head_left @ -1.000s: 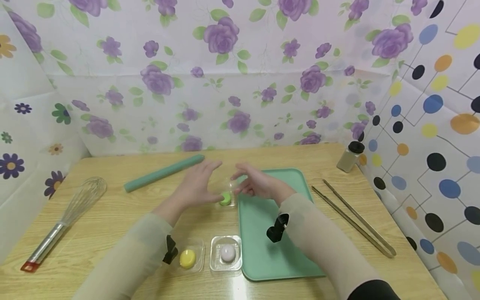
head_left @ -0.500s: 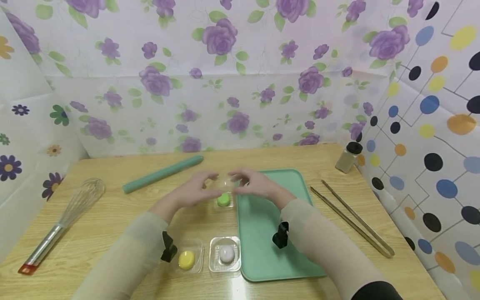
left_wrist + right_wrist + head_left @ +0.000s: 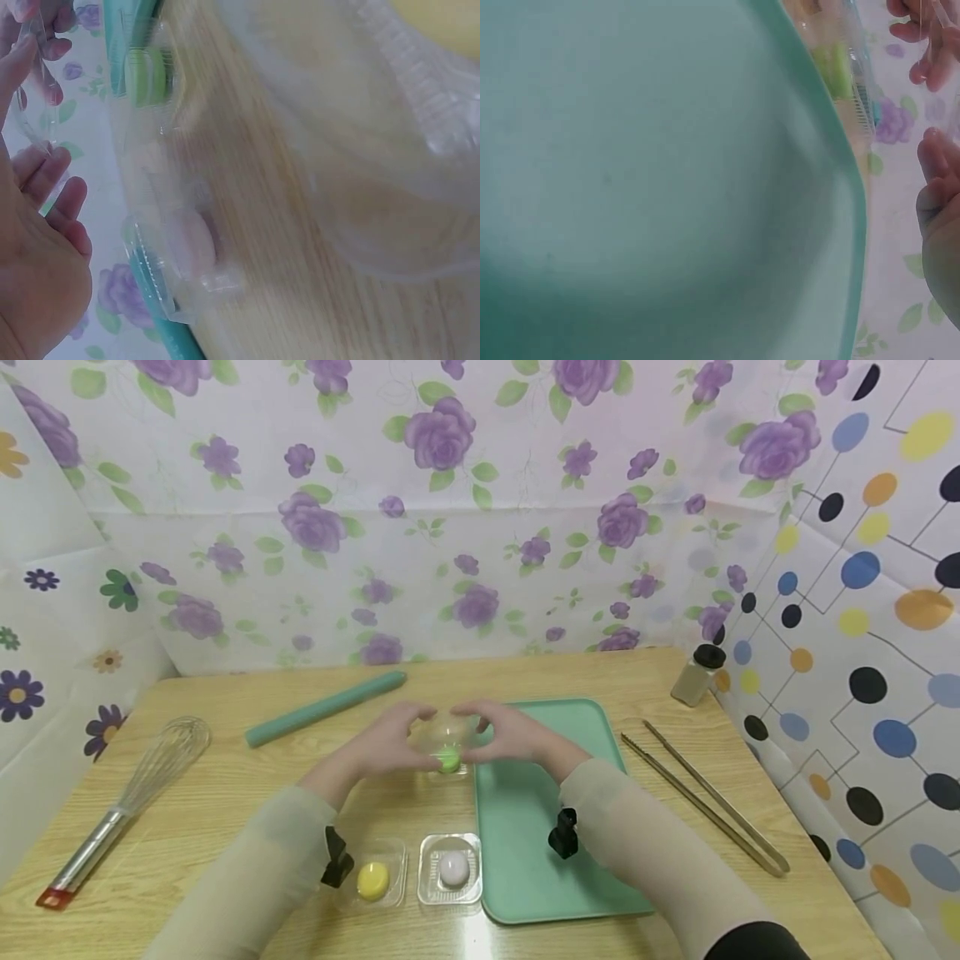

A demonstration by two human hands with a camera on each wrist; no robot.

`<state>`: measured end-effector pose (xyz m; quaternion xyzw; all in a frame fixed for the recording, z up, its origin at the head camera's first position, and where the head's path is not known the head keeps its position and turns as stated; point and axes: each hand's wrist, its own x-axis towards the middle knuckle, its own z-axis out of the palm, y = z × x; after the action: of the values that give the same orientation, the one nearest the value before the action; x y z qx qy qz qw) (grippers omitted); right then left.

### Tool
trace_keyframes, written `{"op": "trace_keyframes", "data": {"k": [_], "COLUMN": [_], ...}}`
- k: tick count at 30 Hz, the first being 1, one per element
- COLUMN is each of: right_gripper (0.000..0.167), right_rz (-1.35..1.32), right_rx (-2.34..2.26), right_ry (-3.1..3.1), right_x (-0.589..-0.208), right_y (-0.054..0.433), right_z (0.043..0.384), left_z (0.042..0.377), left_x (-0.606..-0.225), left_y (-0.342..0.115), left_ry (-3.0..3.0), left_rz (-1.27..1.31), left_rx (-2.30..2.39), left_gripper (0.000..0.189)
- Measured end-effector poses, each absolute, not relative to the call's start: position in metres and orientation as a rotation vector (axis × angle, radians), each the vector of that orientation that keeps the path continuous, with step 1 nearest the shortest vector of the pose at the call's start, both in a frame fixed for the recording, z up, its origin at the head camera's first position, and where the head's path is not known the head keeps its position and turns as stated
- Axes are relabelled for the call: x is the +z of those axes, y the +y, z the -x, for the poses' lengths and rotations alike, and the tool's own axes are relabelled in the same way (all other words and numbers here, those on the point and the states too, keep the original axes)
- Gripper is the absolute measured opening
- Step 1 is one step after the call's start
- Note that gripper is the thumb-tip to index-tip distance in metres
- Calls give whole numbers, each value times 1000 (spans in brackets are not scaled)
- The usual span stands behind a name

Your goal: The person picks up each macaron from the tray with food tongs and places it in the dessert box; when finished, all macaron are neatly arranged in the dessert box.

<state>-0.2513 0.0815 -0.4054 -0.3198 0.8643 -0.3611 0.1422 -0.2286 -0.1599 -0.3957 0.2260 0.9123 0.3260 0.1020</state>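
Observation:
A clear plastic lid point(image 3: 450, 727) is held between my two hands, close over the back box with a green macaron point(image 3: 448, 758). My left hand point(image 3: 390, 739) grips the lid's left side, thumb nearest me. On the opposite side my right hand point(image 3: 510, 735) grips it the same way. In the left wrist view the thin lid point(image 3: 36, 124) shows edge-on between the fingers, above the green macaron point(image 3: 145, 76). Nearer to me sit a lilac macaron point(image 3: 453, 868) and a yellow macaron point(image 3: 372, 881), each in a clear box. My left sleeve partly covers the yellow one's box.
A green tray point(image 3: 540, 877) lies right of the boxes, under my right forearm. Metal tongs point(image 3: 705, 797) and a black-capped shaker point(image 3: 697, 675) are farther right. A green rolling pin point(image 3: 326, 708) lies back left, a whisk point(image 3: 127, 810) at far left.
My hands have come closer together and down onto the lid, fingers closing around its sides. The macarons and boxes have stayed in place.

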Motion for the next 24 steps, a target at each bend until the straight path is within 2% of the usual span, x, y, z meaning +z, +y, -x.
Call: {"op": "trace_keyframes", "data": {"k": [13, 24], "right_gripper": [75, 76], "right_rz": [1125, 1107], "right_rx": [-813, -678], "right_ry": [2558, 2612], "right_x": [-416, -420], "right_y": [75, 68], "right_z": [250, 250], "left_z": [225, 225], "left_x": [-398, -405], "left_y": [-160, -160], "left_ry": [2792, 2829], "left_rz": [-759, -784], "left_rx": [638, 502], "left_gripper": [86, 88]}}
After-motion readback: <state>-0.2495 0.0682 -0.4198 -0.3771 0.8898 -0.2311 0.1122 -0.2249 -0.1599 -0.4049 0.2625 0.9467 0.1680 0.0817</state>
